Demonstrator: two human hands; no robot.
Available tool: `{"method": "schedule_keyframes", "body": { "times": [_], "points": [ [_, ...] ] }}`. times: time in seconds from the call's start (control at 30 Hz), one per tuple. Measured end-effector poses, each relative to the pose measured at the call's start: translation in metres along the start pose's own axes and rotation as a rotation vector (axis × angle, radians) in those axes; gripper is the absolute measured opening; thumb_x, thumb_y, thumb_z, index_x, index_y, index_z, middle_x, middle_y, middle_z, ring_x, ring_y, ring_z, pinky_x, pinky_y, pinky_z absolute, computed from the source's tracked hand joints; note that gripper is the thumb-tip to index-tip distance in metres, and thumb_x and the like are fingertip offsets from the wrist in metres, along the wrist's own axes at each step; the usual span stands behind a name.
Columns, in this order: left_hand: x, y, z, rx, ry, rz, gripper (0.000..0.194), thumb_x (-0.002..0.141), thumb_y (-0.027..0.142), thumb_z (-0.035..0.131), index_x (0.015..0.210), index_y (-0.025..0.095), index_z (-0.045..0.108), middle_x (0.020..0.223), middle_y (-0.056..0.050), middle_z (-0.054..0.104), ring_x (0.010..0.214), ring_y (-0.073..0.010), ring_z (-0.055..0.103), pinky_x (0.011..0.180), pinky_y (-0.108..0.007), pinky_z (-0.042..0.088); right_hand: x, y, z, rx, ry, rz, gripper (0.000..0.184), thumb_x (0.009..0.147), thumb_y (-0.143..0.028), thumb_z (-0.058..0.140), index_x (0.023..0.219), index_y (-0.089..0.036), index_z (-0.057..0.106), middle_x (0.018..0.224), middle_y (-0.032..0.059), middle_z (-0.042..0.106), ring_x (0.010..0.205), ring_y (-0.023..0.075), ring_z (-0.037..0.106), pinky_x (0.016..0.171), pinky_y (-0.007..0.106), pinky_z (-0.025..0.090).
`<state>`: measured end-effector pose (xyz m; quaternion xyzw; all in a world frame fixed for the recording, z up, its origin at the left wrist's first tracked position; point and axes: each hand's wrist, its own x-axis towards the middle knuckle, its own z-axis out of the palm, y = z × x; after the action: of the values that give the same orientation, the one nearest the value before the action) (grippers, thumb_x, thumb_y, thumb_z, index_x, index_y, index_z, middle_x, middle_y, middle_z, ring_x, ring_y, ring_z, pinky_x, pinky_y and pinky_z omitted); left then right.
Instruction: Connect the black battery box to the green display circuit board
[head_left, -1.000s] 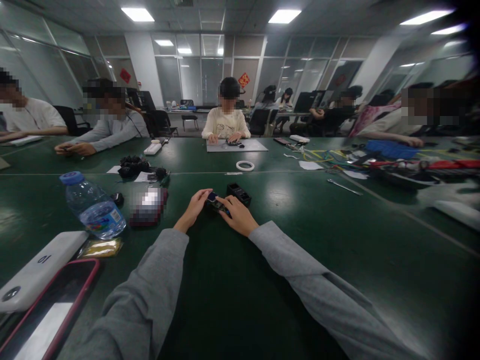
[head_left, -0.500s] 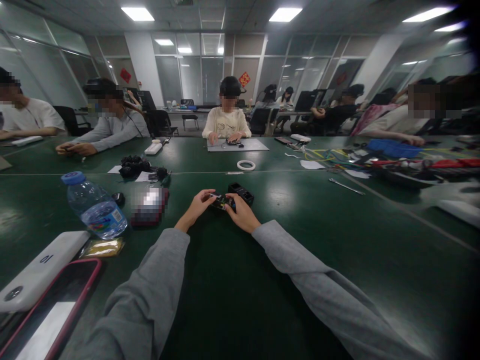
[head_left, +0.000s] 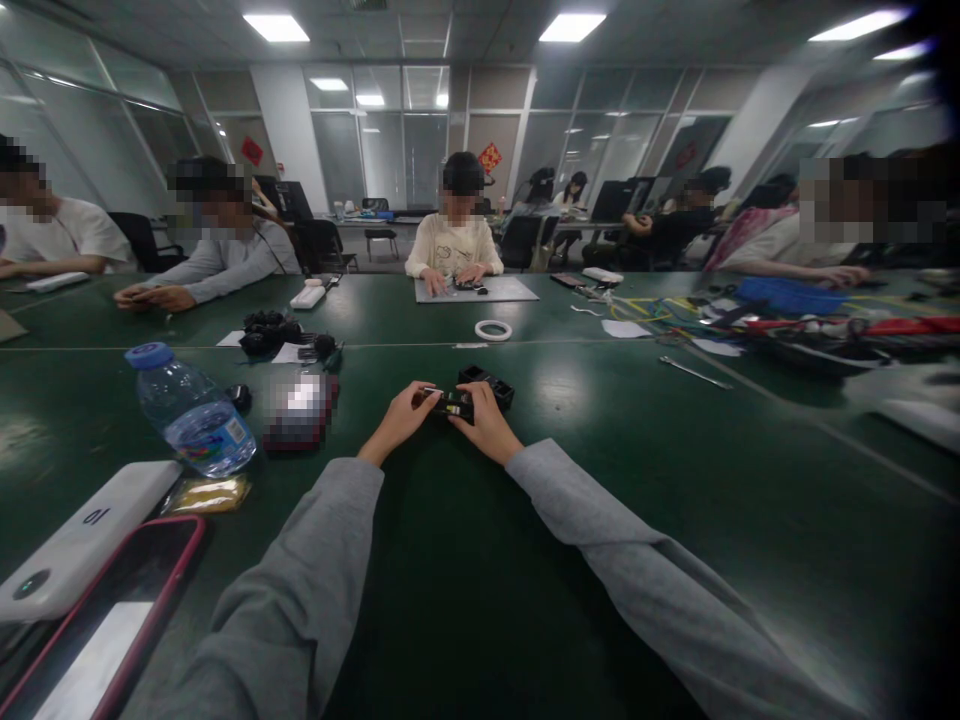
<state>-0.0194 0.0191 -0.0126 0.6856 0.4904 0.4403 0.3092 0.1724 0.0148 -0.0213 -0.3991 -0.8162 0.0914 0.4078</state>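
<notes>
- Left hand point(head_left: 405, 412): thumb and fingers pinching the left end of a small dark electronic module point(head_left: 454, 404).
- Right hand point(head_left: 487, 424): gripping the same module's right end.
- Module is between both hands, over the green surface point(head_left: 450, 560); can't tell if it touches down.
- Black box point(head_left: 502, 388) sits just beyond the right hand; contact unclear.
- Step, my read: two-handed handling of the module; finer detail too small.
- Next move probably calls for steady support at both ends, light thumb pressure.
</notes>
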Motion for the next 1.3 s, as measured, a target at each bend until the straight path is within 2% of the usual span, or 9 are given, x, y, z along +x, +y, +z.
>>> {"method": "schedule_keyframes", "body": {
  "times": [0.23, 0.53, 0.7, 0.87, 1.1, 1.2, 1.3],
  "points": [
    [-0.002, 0.002, -0.001, 0.022, -0.050, 0.035, 0.056, 0.072, 0.046, 0.064, 0.118, 0.017, 0.052, 0.111, -0.012, 0.061, 0.097, -0.0213, 0.059, 0.084, -0.038, 0.047, 0.000, 0.006, 0.003, 0.024, -0.028, 0.015, 0.040, 0.078, -0.021, 0.059, 0.115, -0.019, 0.045, 0.110, 0.0092, 0.042, 0.106, 0.0237, 0.047, 0.097, 0.043, 0.041],
    [0.004, -0.011, -0.009, -0.157, -0.206, 0.027, 0.074, 0.060, 0.032, 0.077, 0.126, 0.018, 0.045, 0.122, -0.014, 0.054, 0.108, -0.0241, 0.055, 0.094, -0.045, 0.042, -0.001, 0.009, 0.006, -0.013, -0.024, 0.021, 0.041, 0.080, -0.024, 0.059, 0.119, -0.019, 0.047, 0.108, 0.0093, 0.040, 0.105, 0.0235, 0.045, 0.099, 0.043, 0.040],
    [0.005, -0.013, -0.010, -0.195, -0.230, 0.026, 0.069, 0.062, 0.026, 0.076, 0.124, 0.017, 0.047, 0.126, -0.015, 0.052, 0.111, -0.0244, 0.053, 0.097, -0.048, 0.039, 0.000, 0.012, 0.007, -0.092, -0.016, 0.046, 0.050, 0.079, -0.027, 0.061, 0.125, -0.019, 0.045, 0.108, 0.0099, 0.040, 0.105, 0.0254, 0.044, 0.098, 0.045, 0.039],
    [0.005, -0.013, -0.013, -0.204, -0.237, 0.008, 0.068, 0.063, 0.024, 0.075, 0.125, 0.016, 0.048, 0.125, -0.015, 0.052, 0.113, -0.0239, 0.052, 0.098, -0.047, 0.040, 0.000, 0.011, 0.005, -0.030, -0.020, 0.083, 0.054, 0.081, -0.029, 0.060, 0.129, -0.019, 0.040, 0.111, 0.0098, 0.041, 0.107, 0.0245, 0.045, 0.098, 0.044, 0.040],
    [0.007, -0.016, -0.017, -0.241, -0.257, -0.039, 0.075, 0.060, 0.026, 0.078, 0.128, 0.018, 0.046, 0.128, -0.014, 0.051, 0.115, -0.0241, 0.051, 0.102, -0.046, 0.036, 0.000, 0.014, 0.006, 0.042, -0.013, 0.114, 0.047, 0.082, -0.030, 0.059, 0.124, -0.017, 0.043, 0.111, 0.0096, 0.043, 0.108, 0.0227, 0.047, 0.099, 0.041, 0.039],
    [0.006, -0.014, -0.017, -0.263, -0.228, -0.056, 0.071, 0.062, 0.029, 0.076, 0.126, 0.018, 0.048, 0.126, -0.013, 0.053, 0.113, -0.0232, 0.053, 0.102, -0.045, 0.036, 0.001, 0.014, 0.005, 0.079, -0.004, 0.122, 0.045, 0.084, -0.031, 0.056, 0.125, -0.018, 0.042, 0.114, 0.0101, 0.043, 0.111, 0.0222, 0.046, 0.102, 0.042, 0.036],
    [0.005, -0.011, -0.017, -0.255, -0.153, -0.077, 0.059, 0.069, 0.037, 0.070, 0.122, 0.017, 0.051, 0.122, -0.013, 0.056, 0.106, -0.0221, 0.057, 0.097, -0.044, 0.041, 0.001, 0.011, 0.002, 0.115, -0.003, 0.129, 0.048, 0.084, -0.034, 0.055, 0.127, -0.018, 0.040, 0.117, 0.0106, 0.043, 0.113, 0.0220, 0.045, 0.102, 0.042, 0.036]
  ]
}}
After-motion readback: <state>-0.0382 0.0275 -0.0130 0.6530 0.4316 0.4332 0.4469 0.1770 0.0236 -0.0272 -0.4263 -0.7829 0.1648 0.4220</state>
